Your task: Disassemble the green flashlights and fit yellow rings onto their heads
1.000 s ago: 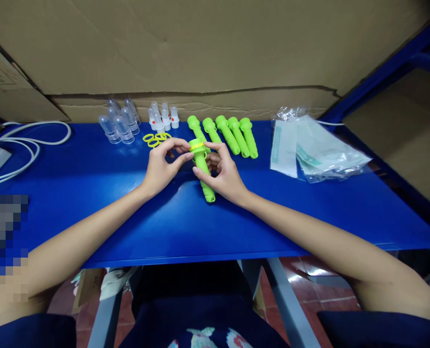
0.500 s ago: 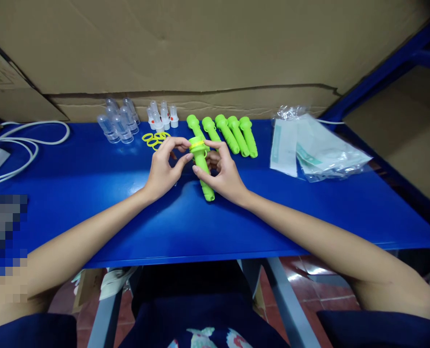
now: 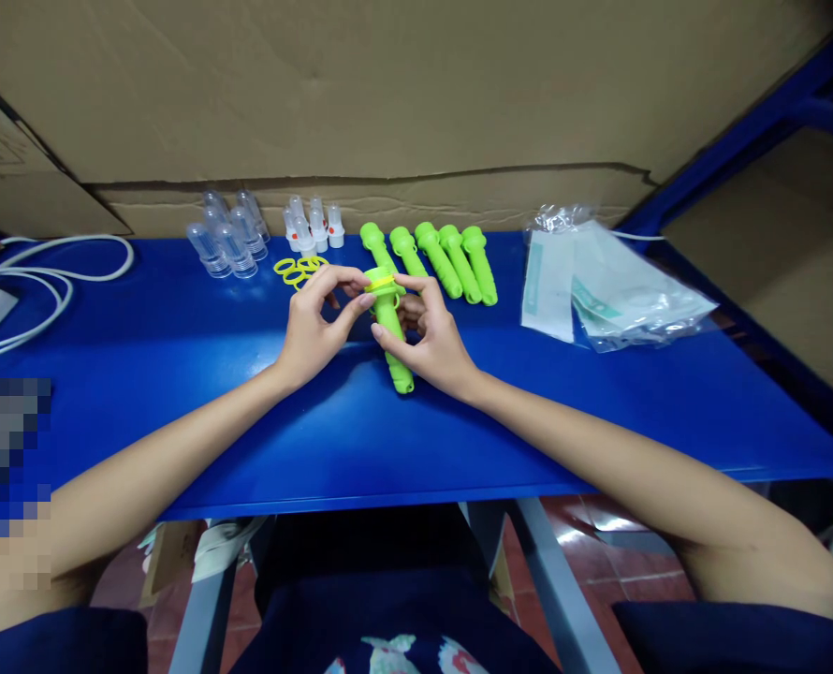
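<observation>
A lime-green flashlight-shaped body is held between my two hands above the blue table, its wide head away from me and its narrow end toward me. Around that head lies a thin yellow ring. My left hand pinches the left side of the head at the ring with thumb and fingers. On the other side, my right hand has its index fingertip at the ring and its thumb on the barrel; its other fingers curl behind, partly hidden. Several loose yellow rings lie just beyond my left hand.
Further green bodies lie in a row at the back. Clear plastic tubes and small white-based clear parts stand at back left. Plastic bags lie right, a white cable left. Cardboard walls the back.
Both hands keep nearly the same grip on the green body. Its near end has shifted very slightly toward me; the rest of the table looks the same.
</observation>
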`<state>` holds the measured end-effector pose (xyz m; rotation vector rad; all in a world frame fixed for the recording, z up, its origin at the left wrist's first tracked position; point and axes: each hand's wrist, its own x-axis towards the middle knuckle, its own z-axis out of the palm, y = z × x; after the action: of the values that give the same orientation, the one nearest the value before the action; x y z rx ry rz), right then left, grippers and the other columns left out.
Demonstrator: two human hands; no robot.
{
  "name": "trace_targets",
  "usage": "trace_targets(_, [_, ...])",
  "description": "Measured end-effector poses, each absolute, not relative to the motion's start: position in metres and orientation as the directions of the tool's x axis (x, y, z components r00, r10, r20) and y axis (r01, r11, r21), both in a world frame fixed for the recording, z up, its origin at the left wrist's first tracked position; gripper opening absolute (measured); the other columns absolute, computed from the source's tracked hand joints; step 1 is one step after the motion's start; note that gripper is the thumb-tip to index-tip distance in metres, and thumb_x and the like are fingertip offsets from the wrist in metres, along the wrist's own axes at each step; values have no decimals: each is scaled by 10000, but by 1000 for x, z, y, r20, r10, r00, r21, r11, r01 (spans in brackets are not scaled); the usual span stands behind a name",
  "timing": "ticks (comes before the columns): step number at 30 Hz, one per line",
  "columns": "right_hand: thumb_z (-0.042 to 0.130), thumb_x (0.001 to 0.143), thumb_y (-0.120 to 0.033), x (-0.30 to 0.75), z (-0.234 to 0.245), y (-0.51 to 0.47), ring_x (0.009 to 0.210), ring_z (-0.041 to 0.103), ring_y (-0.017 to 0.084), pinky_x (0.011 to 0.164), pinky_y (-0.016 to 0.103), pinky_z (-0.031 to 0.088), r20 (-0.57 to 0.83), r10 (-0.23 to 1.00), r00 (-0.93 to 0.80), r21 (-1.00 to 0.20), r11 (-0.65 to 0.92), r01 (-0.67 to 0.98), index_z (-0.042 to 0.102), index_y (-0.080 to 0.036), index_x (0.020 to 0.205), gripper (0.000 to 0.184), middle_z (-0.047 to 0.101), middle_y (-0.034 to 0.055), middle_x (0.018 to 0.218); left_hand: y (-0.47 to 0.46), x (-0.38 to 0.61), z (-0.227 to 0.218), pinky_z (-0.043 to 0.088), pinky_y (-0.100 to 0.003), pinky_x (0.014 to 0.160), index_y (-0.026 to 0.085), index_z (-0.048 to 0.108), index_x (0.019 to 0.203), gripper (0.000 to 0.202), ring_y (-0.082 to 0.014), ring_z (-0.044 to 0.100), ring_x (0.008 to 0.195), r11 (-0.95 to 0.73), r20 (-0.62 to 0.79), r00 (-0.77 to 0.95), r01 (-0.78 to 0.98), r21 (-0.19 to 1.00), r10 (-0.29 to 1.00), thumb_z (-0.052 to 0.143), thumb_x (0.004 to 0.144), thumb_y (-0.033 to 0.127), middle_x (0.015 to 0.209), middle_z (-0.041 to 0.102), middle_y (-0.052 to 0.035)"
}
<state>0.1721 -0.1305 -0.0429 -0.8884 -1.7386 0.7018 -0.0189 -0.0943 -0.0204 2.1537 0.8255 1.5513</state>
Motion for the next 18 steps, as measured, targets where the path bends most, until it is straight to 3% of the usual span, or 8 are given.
trace_targets(10, [734, 976, -448, 173, -43, -131, 695, 605, 163, 614, 337, 510, 513, 832, -211, -795, 553, 248, 364, -280, 1389, 579, 637, -17, 879, -95, -19, -15, 510, -266, 722, 208, 741, 987, 161, -143, 698, 872, -771, 733, 243, 260, 582, 635, 768, 998, 367, 967, 780, -30])
trace_targets(18, [757, 934, -366, 175, -43, -126, 681, 538, 145, 585, 340, 496, 533, 833, -146, -777, 551, 305, 340, -270, 1452, 671, 651, 41, 1060, -92, -19, -18, 504, -251, 688, 205, 673, 1060, 283, -126, 687, 830, -748, 706, 259, 313, 584, 660, 743, 992, 470, 1038, 751, -45])
